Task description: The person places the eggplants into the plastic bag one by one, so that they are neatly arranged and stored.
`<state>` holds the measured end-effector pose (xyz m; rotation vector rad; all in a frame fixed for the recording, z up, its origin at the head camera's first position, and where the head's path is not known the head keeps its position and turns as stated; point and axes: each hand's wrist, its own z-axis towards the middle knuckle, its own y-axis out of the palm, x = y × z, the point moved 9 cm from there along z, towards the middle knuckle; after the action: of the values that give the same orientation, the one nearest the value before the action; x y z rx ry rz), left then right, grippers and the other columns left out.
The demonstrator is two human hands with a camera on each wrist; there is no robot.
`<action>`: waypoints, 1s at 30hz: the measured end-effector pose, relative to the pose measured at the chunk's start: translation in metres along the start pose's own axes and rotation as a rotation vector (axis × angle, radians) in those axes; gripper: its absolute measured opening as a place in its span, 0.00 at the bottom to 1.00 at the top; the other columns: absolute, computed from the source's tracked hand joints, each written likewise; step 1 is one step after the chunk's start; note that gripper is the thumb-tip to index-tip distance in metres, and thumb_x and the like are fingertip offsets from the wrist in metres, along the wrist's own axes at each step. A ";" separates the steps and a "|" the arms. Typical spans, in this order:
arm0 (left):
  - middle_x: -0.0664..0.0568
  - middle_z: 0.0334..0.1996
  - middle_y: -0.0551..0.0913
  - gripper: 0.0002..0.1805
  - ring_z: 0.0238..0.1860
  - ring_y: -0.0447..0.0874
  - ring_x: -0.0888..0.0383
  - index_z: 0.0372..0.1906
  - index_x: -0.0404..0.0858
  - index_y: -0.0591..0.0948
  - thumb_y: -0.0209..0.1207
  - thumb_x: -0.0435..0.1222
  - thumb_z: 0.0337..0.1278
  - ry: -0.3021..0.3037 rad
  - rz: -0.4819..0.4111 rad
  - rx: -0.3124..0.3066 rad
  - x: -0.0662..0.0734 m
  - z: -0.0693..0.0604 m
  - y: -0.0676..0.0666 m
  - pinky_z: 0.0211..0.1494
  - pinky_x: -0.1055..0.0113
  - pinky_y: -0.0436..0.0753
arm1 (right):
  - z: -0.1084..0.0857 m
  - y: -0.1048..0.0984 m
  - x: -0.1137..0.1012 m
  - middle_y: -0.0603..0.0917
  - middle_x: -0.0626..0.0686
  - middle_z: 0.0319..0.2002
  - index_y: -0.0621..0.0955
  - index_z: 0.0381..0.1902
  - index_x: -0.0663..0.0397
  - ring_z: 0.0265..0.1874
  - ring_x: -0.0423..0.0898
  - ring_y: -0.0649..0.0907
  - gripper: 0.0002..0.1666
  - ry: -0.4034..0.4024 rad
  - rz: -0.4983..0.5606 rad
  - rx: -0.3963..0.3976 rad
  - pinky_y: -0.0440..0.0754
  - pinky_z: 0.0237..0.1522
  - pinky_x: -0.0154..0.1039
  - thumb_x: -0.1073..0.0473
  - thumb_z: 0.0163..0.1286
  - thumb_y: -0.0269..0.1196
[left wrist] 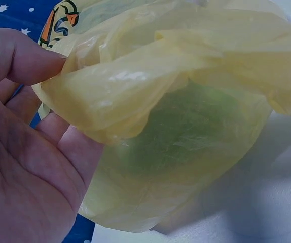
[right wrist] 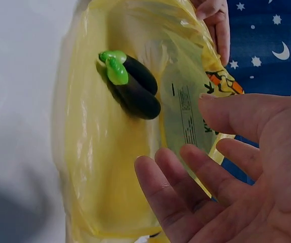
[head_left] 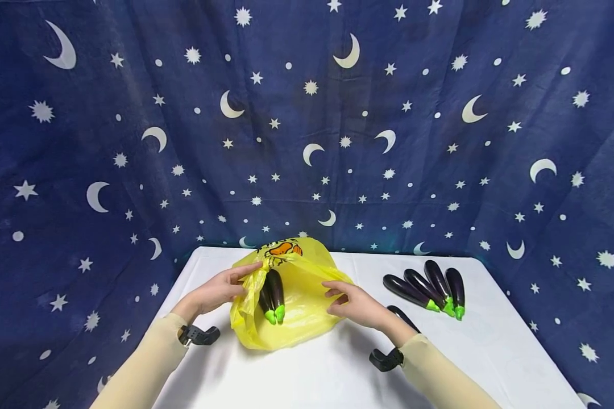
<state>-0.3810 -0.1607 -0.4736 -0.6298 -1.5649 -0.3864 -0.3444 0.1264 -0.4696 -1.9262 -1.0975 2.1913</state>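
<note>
A yellow plastic bag (head_left: 307,312) lies on its side on the white table, its mouth facing me. Inside, toward its left, two dark eggplants (right wrist: 136,98) with bright green stem ends lie side by side. My left hand (head_left: 216,292) pinches the left edge of the bag's mouth between thumb and fingers, as the left wrist view shows up close. At the right edge of the mouth is my right hand (head_left: 357,304), its fingers spread and slightly bent, holding nothing. Whether its fingertips touch the plastic I cannot tell.
Several eggplants (head_left: 434,281) lie fanned out at the table's right side. Another eggplant (head_left: 400,315) is partly hidden behind my right forearm. The white table (head_left: 496,346) stands against a dark blue curtain (head_left: 414,153) with moons and stars.
</note>
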 end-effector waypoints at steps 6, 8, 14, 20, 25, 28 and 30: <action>0.44 0.80 0.53 0.43 0.61 0.75 0.53 0.82 0.43 0.59 0.52 0.21 0.61 0.016 0.006 -0.006 0.001 0.000 0.001 0.57 0.58 0.82 | -0.010 -0.007 0.008 0.83 0.52 0.56 0.74 0.72 0.53 0.49 0.48 0.82 0.35 0.004 -0.012 0.022 0.81 0.49 0.40 0.59 0.68 0.69; 0.45 0.80 0.54 0.43 0.61 0.75 0.53 0.81 0.44 0.59 0.52 0.21 0.61 0.012 0.004 -0.003 0.001 0.001 0.001 0.57 0.59 0.82 | -0.014 -0.010 0.012 0.83 0.53 0.56 0.74 0.72 0.55 0.49 0.48 0.82 0.35 -0.002 -0.014 0.026 0.82 0.48 0.40 0.60 0.68 0.68; 0.41 0.80 0.54 0.44 0.59 0.76 0.54 0.82 0.43 0.58 0.53 0.21 0.60 0.010 0.009 -0.001 0.000 0.002 0.002 0.55 0.60 0.82 | -0.027 -0.023 0.027 0.83 0.55 0.56 0.74 0.71 0.58 0.48 0.49 0.82 0.35 -0.009 -0.023 0.063 0.82 0.47 0.39 0.61 0.68 0.68; 0.41 0.79 0.54 0.44 0.59 0.76 0.53 0.82 0.43 0.58 0.53 0.22 0.60 0.009 0.009 -0.009 0.000 0.002 0.002 0.53 0.61 0.82 | -0.040 -0.038 0.043 0.82 0.66 0.55 0.71 0.71 0.65 0.45 0.51 0.83 0.36 0.002 -0.010 0.096 0.82 0.44 0.37 0.64 0.67 0.67; 0.42 0.80 0.54 0.44 0.58 0.77 0.54 0.82 0.43 0.58 0.53 0.22 0.59 0.017 0.003 -0.016 0.000 0.003 0.001 0.54 0.60 0.82 | -0.051 -0.051 0.053 0.82 0.64 0.56 0.71 0.72 0.63 0.45 0.49 0.83 0.37 0.040 -0.049 0.124 0.83 0.42 0.39 0.61 0.67 0.69; 0.42 0.79 0.55 0.44 0.57 0.77 0.54 0.82 0.43 0.58 0.53 0.21 0.60 0.018 -0.004 -0.014 0.000 0.003 0.000 0.54 0.60 0.82 | -0.058 -0.059 0.060 0.82 0.63 0.57 0.71 0.72 0.61 0.46 0.48 0.84 0.38 0.056 -0.090 0.139 0.83 0.42 0.38 0.57 0.67 0.70; 0.43 0.79 0.56 0.44 0.58 0.77 0.54 0.82 0.44 0.59 0.53 0.22 0.60 0.014 -0.007 -0.012 0.000 0.002 0.000 0.55 0.60 0.82 | -0.062 -0.065 0.065 0.81 0.63 0.58 0.71 0.73 0.60 0.47 0.49 0.84 0.39 0.066 -0.104 0.148 0.83 0.43 0.38 0.57 0.68 0.70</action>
<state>-0.3828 -0.1593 -0.4742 -0.6294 -1.5532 -0.4049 -0.3321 0.2344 -0.4914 -1.8239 -0.9722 2.0762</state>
